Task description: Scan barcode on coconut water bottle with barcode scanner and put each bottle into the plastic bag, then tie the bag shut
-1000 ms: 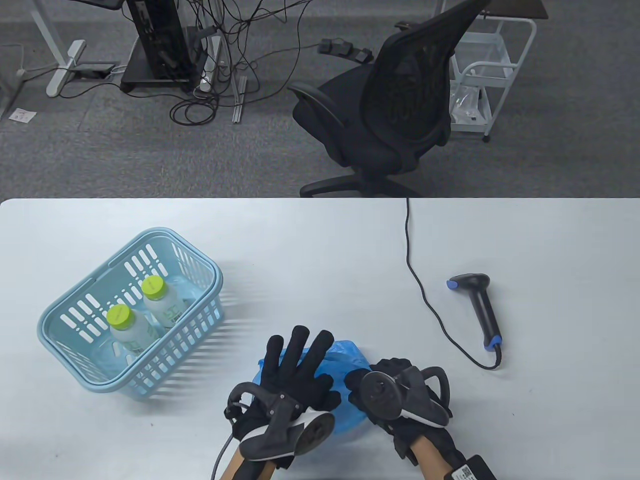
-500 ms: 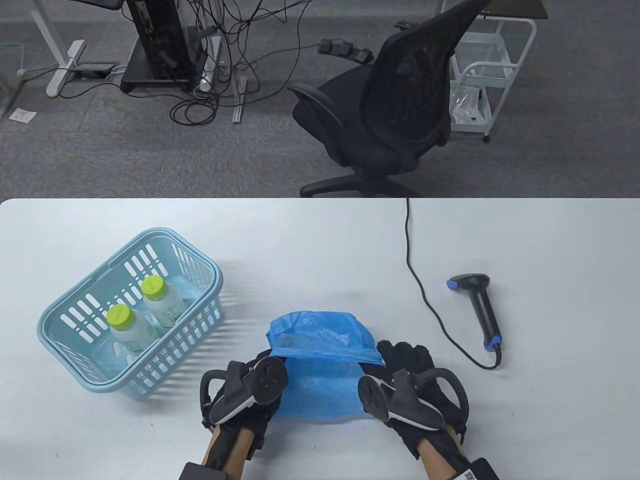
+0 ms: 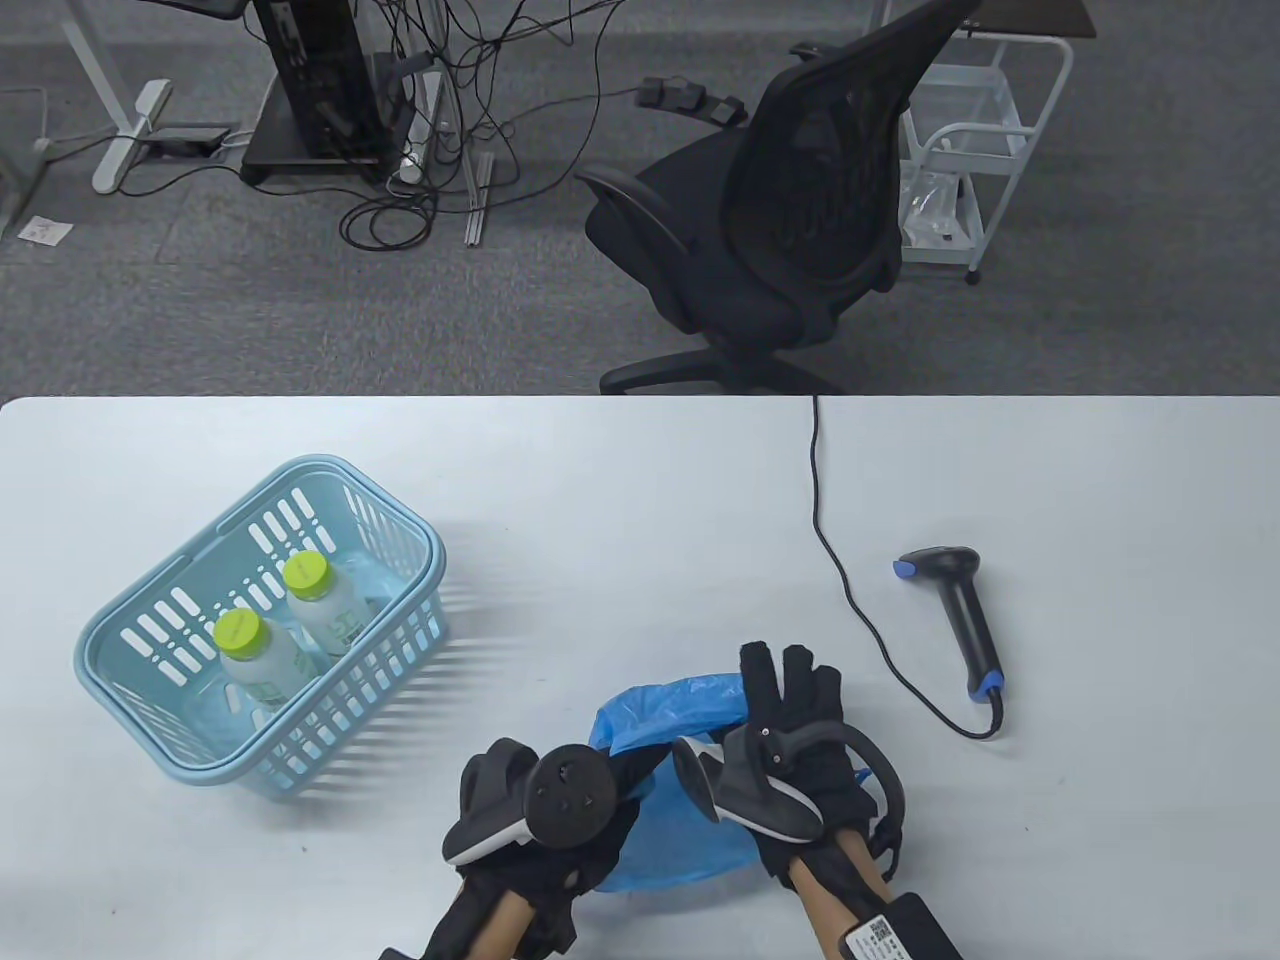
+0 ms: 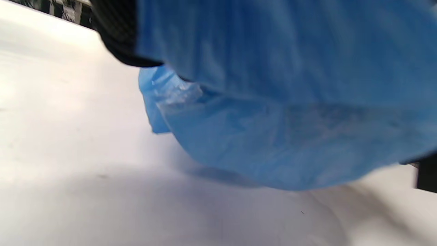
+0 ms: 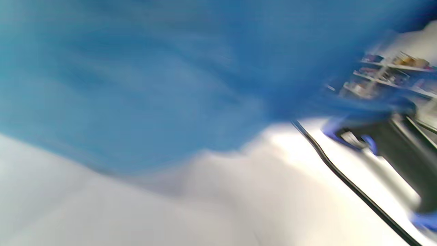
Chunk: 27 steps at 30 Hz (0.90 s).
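The blue plastic bag [image 3: 665,800] hangs crumpled between my hands near the table's front edge. My left hand [image 3: 545,800] grips its left edge with curled fingers, and the bag [image 4: 290,102] fills that wrist view under a gloved finger [image 4: 117,34]. My right hand [image 3: 790,715] has straight fingers against the bag's right edge; its thumb is hidden. The right wrist view is blurred, with the bag [image 5: 136,78] raised off the table. Two coconut water bottles [image 3: 248,655] [image 3: 322,598] with green caps stand in the light blue basket [image 3: 120,640]. The barcode scanner [image 3: 965,610] lies to the right, untouched.
The scanner's black cable [image 3: 830,520] runs from its handle across the white table [image 3: 640,500] and over the far edge. A black office chair [image 3: 780,230] stands beyond the table. The scanner [image 5: 392,140] and its cable also appear blurred in the right wrist view.
The bag was spread flat between both hands half a second ago. Now it is bunched and lifted, the hands have come closer together, and the right hand's fingers have straightened.
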{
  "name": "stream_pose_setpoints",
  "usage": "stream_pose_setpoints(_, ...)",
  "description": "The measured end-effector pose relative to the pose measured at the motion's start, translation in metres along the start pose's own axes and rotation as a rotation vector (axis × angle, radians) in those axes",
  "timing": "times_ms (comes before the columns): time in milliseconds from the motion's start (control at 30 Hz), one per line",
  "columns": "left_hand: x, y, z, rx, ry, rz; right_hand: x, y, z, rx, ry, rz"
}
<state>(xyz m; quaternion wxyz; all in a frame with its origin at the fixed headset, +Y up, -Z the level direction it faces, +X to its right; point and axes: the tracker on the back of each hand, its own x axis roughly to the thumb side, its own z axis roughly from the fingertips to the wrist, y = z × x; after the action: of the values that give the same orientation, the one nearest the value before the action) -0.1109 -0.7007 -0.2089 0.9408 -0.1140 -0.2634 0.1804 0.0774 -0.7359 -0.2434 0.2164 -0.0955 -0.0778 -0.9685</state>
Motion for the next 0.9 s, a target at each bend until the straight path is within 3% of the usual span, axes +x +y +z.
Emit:
stream_pose_setpoints(100,-0.001,0.003,0.004,-0.028,0.047,-0.084,-0.015,0.016,-0.007,0.070,0.069,-0.017)
stream_pose_setpoints(200,0.005,-0.001,0.003,-0.101,0.228,-0.446,-0.019,0.016,-0.005,0.037,0.018,-0.135)
stream_pose_setpoints(267,0.007,-0.005,0.003,-0.146,0.278,-0.541,-0.015,0.012,-0.003,-0.003,-0.006,-0.106)
stream_pose_setpoints(467,0.041,0.002,0.013,0.019,0.044,-0.443,-0.013,0.008,0.001,-0.049,-0.078,-0.189)
stream_pose_setpoints(567,0.048,-0.016,-0.009,-0.061,0.093,-0.559,-0.008,0.005,0.006,-0.052,-0.135,-0.174)
stream_pose_setpoints(667,0.022,-0.034,-0.031,-0.124,0.280,-0.701,-0.006,0.004,0.012,-0.023,-0.180,-0.167)
stream_pose_setpoints(733,-0.007,-0.035,-0.037,-0.174,0.421,-0.760,-0.007,0.005,0.014,0.020,-0.199,-0.161)
stream_pose_setpoints(767,-0.027,-0.033,-0.037,-0.248,0.515,-0.761,-0.009,0.007,0.015,0.060,-0.198,-0.154)
stream_pose_setpoints(800,-0.039,-0.030,-0.035,-0.309,0.550,-0.728,-0.011,0.008,0.014,0.096,-0.190,-0.144)
stream_pose_setpoints(833,-0.049,-0.023,-0.030,-0.311,0.526,-0.563,-0.012,0.010,0.013,0.157,-0.176,-0.153)
stream_pose_setpoints(900,-0.047,-0.025,-0.027,-0.285,0.516,-0.462,-0.006,0.012,0.011,0.238,-0.181,-0.118)
